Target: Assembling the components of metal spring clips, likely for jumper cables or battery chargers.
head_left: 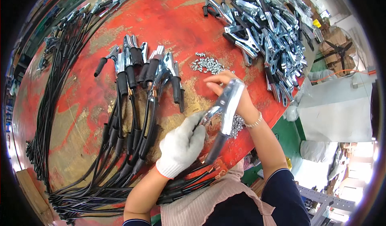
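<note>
My left hand (pixel 183 145), in a white glove, is closed on a silver spring clamp (pixel 230 112) with a black handle grip, tilted above the table's near edge. Bare and wearing a bracelet, my right hand (pixel 238 95) is partly behind that clamp. Its visible fingers are stretched out and apart, close to a small heap of screws (pixel 207 64). Beneath the clamp and my right wrist is another heap of small metal pieces (pixel 237 125). Several finished-looking clamps (pixel 155 59) on black cables (pixel 134 113) lie left of my hands. Copper-ended cables (pixel 209 171) rest by my apron.
Loose clamps (pixel 269 37) are piled high at the far right of the red, worn table (pixel 173 20). A long bundle of black cables (pixel 56 89) with clamps runs along the left side. Beyond the right edge stands a fan (pixel 341 52).
</note>
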Motion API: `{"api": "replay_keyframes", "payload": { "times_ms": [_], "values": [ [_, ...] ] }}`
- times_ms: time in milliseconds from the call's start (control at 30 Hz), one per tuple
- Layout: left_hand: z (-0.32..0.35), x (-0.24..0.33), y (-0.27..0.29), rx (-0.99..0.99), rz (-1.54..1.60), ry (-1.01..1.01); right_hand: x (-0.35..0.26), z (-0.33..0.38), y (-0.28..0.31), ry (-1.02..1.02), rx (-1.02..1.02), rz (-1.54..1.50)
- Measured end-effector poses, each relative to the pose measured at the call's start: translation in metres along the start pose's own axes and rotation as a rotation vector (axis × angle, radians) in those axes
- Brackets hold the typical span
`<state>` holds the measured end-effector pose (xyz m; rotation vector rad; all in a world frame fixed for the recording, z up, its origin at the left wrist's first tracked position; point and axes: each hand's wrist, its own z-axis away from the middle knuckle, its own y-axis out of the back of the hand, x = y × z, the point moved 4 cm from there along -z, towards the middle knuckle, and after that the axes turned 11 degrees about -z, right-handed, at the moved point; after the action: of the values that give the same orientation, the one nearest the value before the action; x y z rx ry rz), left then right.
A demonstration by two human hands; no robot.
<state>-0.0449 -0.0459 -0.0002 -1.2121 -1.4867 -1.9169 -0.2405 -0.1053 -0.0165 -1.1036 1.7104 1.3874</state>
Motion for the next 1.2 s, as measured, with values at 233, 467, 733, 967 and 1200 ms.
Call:
{"api": "replay_keyframes", "payload": {
  "times_ms": [233, 467, 733, 967, 1200],
  "values": [
    [0.0, -0.031, -0.02, -0.078, 0.447, 0.214, 0.026, -0.063, -0.029, 0.266, -0.087, 0.531],
    [-0.003, -0.022, -0.011, -0.219, 0.369, 0.243, 0.031, -0.067, -0.035, 0.196, -0.092, 0.531],
    [-0.005, -0.016, -0.006, -0.223, 0.352, 0.247, 0.025, -0.068, -0.029, 0.317, -0.051, 0.55],
    [-0.002, -0.026, -0.009, -0.06, 0.566, 0.328, -0.03, 0.03, 0.003, 0.195, 0.262, 0.032],
    [0.001, -0.027, -0.014, -0.071, 0.373, 0.207, -0.048, 0.069, -0.028, 0.333, 0.206, 0.241]
  ]
}}
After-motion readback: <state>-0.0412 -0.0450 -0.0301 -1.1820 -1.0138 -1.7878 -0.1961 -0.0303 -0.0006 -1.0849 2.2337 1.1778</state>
